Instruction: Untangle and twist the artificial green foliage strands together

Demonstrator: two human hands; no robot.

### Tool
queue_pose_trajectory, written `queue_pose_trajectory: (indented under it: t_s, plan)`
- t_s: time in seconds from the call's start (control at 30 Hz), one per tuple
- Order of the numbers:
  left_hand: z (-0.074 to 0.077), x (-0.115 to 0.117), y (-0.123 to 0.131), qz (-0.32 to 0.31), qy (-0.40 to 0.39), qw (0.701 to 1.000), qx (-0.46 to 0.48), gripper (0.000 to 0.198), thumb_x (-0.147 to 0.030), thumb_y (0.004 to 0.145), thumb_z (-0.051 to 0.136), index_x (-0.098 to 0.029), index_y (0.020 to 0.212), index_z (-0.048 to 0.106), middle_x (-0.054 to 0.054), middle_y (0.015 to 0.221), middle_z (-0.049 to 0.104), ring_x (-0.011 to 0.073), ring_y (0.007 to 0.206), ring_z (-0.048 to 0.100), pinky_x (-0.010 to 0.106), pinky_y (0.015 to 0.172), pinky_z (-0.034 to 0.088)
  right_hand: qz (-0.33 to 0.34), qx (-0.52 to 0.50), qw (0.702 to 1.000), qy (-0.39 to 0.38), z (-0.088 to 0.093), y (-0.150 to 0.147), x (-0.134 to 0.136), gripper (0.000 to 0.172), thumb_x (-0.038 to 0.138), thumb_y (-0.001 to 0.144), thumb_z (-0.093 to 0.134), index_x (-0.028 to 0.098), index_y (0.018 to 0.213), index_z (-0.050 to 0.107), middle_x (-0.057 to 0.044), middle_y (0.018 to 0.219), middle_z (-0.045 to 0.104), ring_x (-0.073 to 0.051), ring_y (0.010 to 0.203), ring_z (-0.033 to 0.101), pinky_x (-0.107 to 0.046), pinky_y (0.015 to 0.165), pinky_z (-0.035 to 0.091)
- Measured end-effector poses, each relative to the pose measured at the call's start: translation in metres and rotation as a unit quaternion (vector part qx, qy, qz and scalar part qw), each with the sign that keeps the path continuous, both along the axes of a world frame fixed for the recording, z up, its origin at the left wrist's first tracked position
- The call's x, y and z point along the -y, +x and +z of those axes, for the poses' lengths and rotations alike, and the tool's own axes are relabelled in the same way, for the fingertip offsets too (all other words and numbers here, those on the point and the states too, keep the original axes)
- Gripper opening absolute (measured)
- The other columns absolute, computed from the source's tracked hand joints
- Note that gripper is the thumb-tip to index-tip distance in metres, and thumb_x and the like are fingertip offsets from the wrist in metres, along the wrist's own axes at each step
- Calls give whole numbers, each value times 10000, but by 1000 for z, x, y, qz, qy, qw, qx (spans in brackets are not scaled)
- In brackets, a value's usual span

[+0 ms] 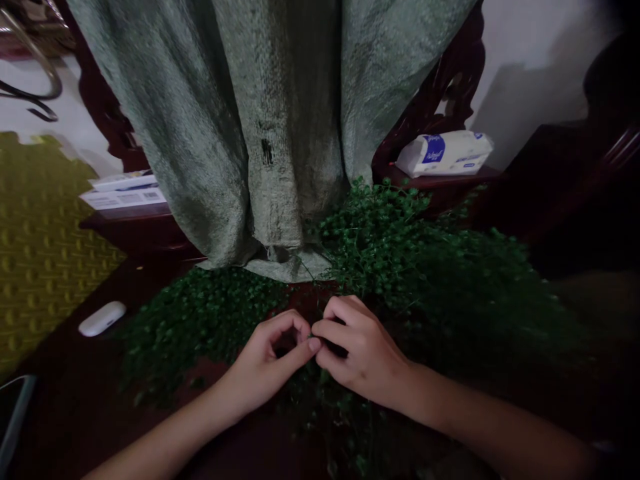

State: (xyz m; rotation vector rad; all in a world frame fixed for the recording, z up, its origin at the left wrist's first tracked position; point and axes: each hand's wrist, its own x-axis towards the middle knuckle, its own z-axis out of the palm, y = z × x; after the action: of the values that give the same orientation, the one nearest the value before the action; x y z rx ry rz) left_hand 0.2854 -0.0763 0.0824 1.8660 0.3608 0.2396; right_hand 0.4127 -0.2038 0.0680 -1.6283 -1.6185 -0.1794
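My left hand [273, 357] is closed in a pinch, thumb against fingertips, above the dark red table [250, 440]. Right against it, my right hand [363, 350] pinches too, and the fingertips of both meet. A bit of green plant shows between them, with leafy stems [345, 420] hanging below my right hand. To the left lies a low heap of small green leaves [200, 313]. A larger, bushier pile of leafy green stems [430, 267] spreads out on the right. Exactly how much plant each hand grips is too dark and small to see.
A grey-green woven cloth [280, 133] drapes down behind the heaps. A tissue pack [445, 153] sits at the back right, white boxes [125, 193] at the back left. A white oval case [103, 319] and a phone-like object [15, 420] lie at left, near a yellow bumpy mat [45, 247].
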Motion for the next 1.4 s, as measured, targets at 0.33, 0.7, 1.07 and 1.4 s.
queue_pose_trajectory:
  t_s: [0.33,0.7,1.07,1.4]
  plan:
    - [-11,7,-2,-72,76,994,28,196,-262,894,493,-170,720,491,1,736,523,143,707,466,260,650,363,27,66,997,34,-9,-9,0,142,52,729,480,155,711,577,-5,692,411,-147,630,358,-289,545,302]
    - [-20,-1,-10,10,242,960,138,211,-149,909,482,-199,727,388,-26,720,459,107,653,446,207,601,369,-40,64,997,34,-6,2,4,232,63,792,462,185,595,455,9,702,332,-123,601,357,-271,508,313]
    - [3,-58,-1,123,378,917,-34,216,-346,831,570,-179,909,684,51,898,707,221,840,652,294,739,466,-41,-120,990,62,7,19,-7,161,80,841,554,171,926,656,-36,896,569,-121,794,595,-232,683,496]
    - [6,-87,-7,190,400,888,-125,256,-386,762,542,-203,841,704,74,902,712,284,813,653,381,747,485,-23,-154,985,74,2,23,-8,183,77,825,624,191,966,645,-26,919,618,-107,728,593,-242,657,524]
